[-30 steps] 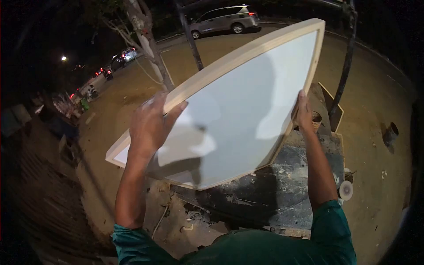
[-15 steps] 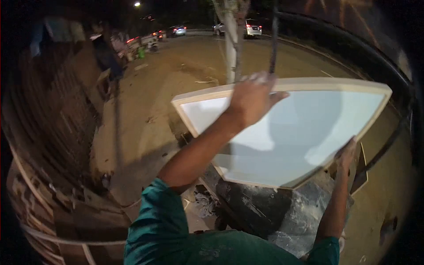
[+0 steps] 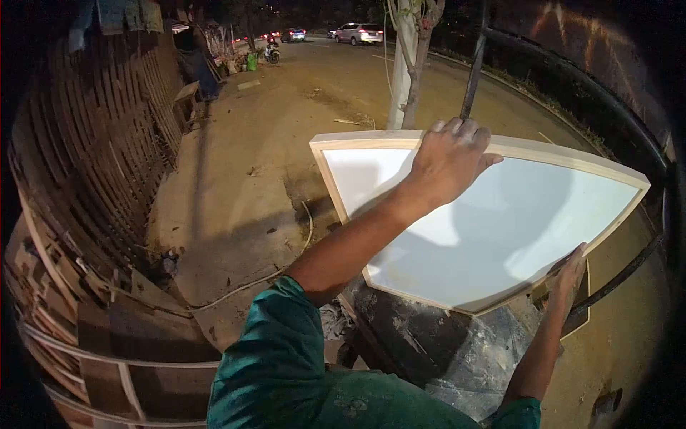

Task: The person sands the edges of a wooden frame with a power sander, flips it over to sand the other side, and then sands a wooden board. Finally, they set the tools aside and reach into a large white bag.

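A white panel with a pale wooden frame (image 3: pixel 486 207) is tilted up in front of me, its outline tapering to a blunt point at the lower edge. Over the frame's far rail my left hand (image 3: pixel 452 159) is closed, fingers hooked across the top and thumb on the inner side. My right hand (image 3: pixel 568 273) grips the frame's right side near the lower corner; some of its fingers are hidden behind the wood. Beneath the panel is a dark surface smeared with white dust (image 3: pixel 457 354). Shadows fall across the panel's white face.
A tree trunk (image 3: pixel 404 71) and a dark metal post (image 3: pixel 474 75) stand just beyond the panel. At left are a slatted wooden fence (image 3: pixel 107 121) and stacked wood pieces (image 3: pixel 50 300). A hose or cable (image 3: pixel 243 287) crosses the ground. Cars (image 3: pixel 359 33) are on the road.
My view has shifted, and the framed panel appears farther right, with its right end lower. Both hands keep their hold on the frame in about the same places.
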Demonstrator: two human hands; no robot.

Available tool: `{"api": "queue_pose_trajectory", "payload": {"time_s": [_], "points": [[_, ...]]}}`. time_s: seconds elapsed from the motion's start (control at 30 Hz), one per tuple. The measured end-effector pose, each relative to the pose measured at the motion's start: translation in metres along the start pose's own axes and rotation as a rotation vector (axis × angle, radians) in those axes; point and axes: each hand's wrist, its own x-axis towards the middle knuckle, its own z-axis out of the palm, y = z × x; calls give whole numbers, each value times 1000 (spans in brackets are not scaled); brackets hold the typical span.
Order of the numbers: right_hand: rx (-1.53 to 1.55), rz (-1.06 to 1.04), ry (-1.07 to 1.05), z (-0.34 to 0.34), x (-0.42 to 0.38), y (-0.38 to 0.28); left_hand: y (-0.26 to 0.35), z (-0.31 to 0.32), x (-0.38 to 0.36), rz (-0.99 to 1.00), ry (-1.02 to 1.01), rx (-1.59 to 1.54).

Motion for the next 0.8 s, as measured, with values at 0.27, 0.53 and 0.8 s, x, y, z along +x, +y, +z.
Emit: {"api": "queue_pose_trajectory", "payload": {"time_s": [0.27,0.53,0.8], "points": [[-503,82,22,-8,4,10,-53,-27,-65,-260,506,26],[27,-80,-31,2,-13,-29,-100,1,-174,-1044,435,-690],[143,-18,-80,2,-12,-32,-91,-1,-166,-1044,371,-617]]}}
